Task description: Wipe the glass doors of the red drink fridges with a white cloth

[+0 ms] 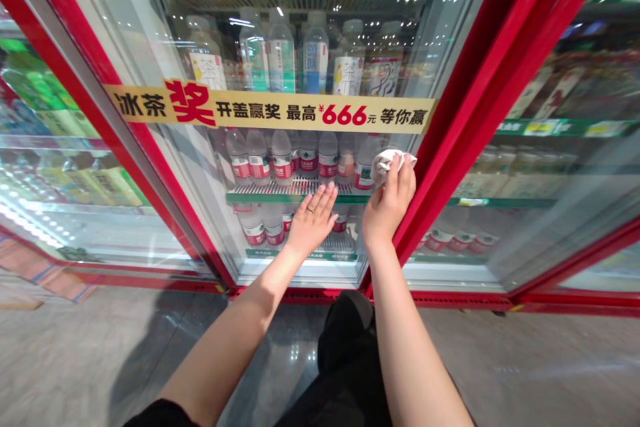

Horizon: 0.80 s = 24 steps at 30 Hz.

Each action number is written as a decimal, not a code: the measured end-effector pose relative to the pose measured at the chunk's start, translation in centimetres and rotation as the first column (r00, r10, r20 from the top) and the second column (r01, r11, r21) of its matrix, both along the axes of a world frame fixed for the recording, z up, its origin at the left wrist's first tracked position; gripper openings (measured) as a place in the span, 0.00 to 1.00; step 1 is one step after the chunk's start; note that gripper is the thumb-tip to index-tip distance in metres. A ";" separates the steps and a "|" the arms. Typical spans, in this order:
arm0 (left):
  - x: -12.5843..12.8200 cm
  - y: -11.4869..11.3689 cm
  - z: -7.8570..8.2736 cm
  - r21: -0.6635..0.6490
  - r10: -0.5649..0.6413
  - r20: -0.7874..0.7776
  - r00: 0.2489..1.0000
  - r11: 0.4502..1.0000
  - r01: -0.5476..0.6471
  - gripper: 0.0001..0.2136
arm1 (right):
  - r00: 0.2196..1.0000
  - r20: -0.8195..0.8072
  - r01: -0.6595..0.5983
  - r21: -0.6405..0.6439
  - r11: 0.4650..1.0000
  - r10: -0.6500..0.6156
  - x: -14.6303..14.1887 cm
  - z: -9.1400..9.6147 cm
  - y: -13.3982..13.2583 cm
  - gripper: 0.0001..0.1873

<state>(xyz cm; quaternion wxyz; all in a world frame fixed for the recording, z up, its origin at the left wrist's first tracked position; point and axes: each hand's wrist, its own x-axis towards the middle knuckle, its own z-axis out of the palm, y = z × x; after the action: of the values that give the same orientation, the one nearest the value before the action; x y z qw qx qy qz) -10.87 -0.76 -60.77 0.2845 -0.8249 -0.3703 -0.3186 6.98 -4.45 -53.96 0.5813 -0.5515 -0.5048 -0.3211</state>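
Observation:
My left hand [313, 219] lies flat against the glass door [210, 167] of a drinks fridge, fingers stretched out and together, a ring on one finger. My right hand [391, 203] is closed on a crumpled white cloth [390, 160] and presses it to the glass near the door's right edge, beside the red frame [465, 100]. A yellow banner sticker [270, 112] with red and black print runs across the glass above both hands. Behind the glass stand rows of water bottles [283, 160] with red labels.
Taller bottles [280, 57] fill the upper shelf under green price strips. More red-framed fridge doors stand to the left [75, 167] and right [560, 147]. Grey tiled floor [100, 360] lies below, and my dark trousers [350, 360] show between my arms.

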 end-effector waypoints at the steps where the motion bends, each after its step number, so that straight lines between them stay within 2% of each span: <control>1: 0.0 0.0 0.0 0.008 0.001 0.000 1.000 1.000 -0.001 0.42 | 1.000 0.002 -0.003 -0.004 1.000 0.003 -0.1 0.0 0.0 0.41; 6: 0.0 -0.1 0.1 0.059 0.011 -0.004 1.000 0.998 -0.011 0.40 | 0.999 0.005 -0.041 -0.016 0.999 0.041 -1.0 0.0 0.0 0.41; 12: 0.0 0.0 -0.1 0.023 0.015 -0.019 1.000 1.000 -0.015 0.41 | 0.997 -0.018 -0.072 -0.083 0.994 0.070 -2.2 0.3 -0.1 0.39; 17: -0.1 0.1 -0.3 0.094 0.004 0.004 1.000 0.996 -0.004 0.39 | 0.997 0.030 -0.073 -0.088 0.993 0.076 -2.8 0.3 -0.2 0.39; 21: -0.3 0.0 -0.3 0.048 0.006 -0.021 1.000 0.999 -0.005 0.40 | 0.991 0.082 -0.105 -0.067 0.992 0.110 -3.4 0.1 0.0 0.38; 24: -0.3 -0.1 -0.3 0.026 0.007 -0.030 1.000 1.000 -0.006 0.39 | 0.990 0.080 -0.109 -0.101 0.989 0.117 -4.1 0.1 0.2 0.37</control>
<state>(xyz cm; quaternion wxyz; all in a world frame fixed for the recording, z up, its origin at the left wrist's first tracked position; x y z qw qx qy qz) -11.20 -0.85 -61.03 0.3018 -0.8245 -0.3646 -0.3102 2.85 -4.28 -53.90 0.5489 -0.5353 -0.5747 -0.2863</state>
